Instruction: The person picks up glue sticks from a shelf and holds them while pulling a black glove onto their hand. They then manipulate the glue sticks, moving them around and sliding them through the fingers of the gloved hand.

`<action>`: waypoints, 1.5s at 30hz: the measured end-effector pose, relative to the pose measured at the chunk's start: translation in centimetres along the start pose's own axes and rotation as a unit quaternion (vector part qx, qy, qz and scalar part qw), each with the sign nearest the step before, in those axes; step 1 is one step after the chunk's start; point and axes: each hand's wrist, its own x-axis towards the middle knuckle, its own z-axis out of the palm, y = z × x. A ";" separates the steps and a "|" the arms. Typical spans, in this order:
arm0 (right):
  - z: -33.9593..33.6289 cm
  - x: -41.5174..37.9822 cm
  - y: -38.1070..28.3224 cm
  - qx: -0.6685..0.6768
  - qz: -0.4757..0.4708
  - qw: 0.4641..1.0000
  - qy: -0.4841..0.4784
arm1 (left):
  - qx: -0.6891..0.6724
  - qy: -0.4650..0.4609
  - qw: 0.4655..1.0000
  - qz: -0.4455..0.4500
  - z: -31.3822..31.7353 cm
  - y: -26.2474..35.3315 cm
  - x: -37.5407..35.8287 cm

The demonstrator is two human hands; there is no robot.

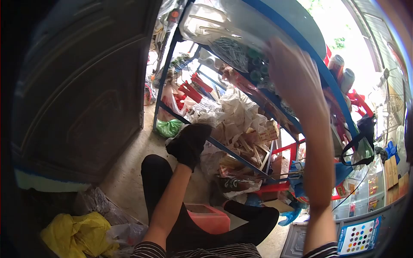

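My left hand (187,145), in a black glove, is above my knee near the lower rail of a blue metal rack (223,151). The dark glove hides how its fingers lie. My bare right hand (292,71) reaches over the upper shelf and is blurred, with its fingers mostly hidden. Close to its fingertips are green round pieces (257,69). A clear bag of thin pale rods (230,52) lies to their left. Beyond it rests a clear plastic tray (202,23) with sticks.
A dark panelled door (86,86) stands on the left. Under the rack are white plastic bags (232,107), wood strips (254,150) and a green bag (170,127). A red plastic stool (208,219) is between my legs. Yellow cloth or plastic (77,234) lies lower left. Cans (337,64) stand right.
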 end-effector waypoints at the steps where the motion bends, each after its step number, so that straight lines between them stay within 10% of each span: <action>1: 0.3 -3.0 0.5 0.065 0.045 0.996 -0.033 | -0.165 0.039 0.985 -0.030 0.7 0.0 -0.2; 4: 6.9 -15.2 0.7 0.356 0.082 0.931 0.027 | -0.354 0.077 0.930 -0.064 1.8 1.1 -0.3; 9: 16.4 -31.3 -3.1 0.540 0.339 0.761 -0.121 | 0.060 -0.088 0.993 0.056 3.3 1.0 -2.6; 11: 17.8 -34.8 -4.4 0.537 0.384 0.746 -0.085 | -0.067 -0.100 0.991 -0.050 5.9 0.0 -5.0; 14: 18.3 -37.5 -4.4 0.499 0.390 0.769 -0.090 | -0.509 -0.063 0.784 -0.350 7.6 2.6 -6.1; 20: 19.6 -41.1 -4.9 0.507 0.394 0.763 -0.077 | -0.648 -0.028 0.592 -0.479 8.3 5.5 -6.0; 26: 19.4 -42.3 -5.4 0.578 0.473 0.660 -0.078 | -0.566 0.004 0.716 -0.408 8.0 3.7 -7.2; 29: 19.4 -42.1 -5.2 0.615 0.497 0.611 -0.043 | -0.635 0.028 0.637 -0.436 8.0 4.4 -6.8; 33: 19.7 -42.0 -5.5 0.624 0.493 0.605 -0.039 | -0.654 -0.081 0.664 -0.354 6.6 6.2 -6.4; 42: 19.2 -41.1 -7.3 0.634 0.491 0.593 -0.076 | -0.501 0.045 0.756 -0.419 7.3 8.5 -5.2; 45: 19.3 -41.0 -7.8 0.638 0.494 0.586 -0.074 | -0.579 0.021 0.676 -0.455 7.9 8.0 -5.6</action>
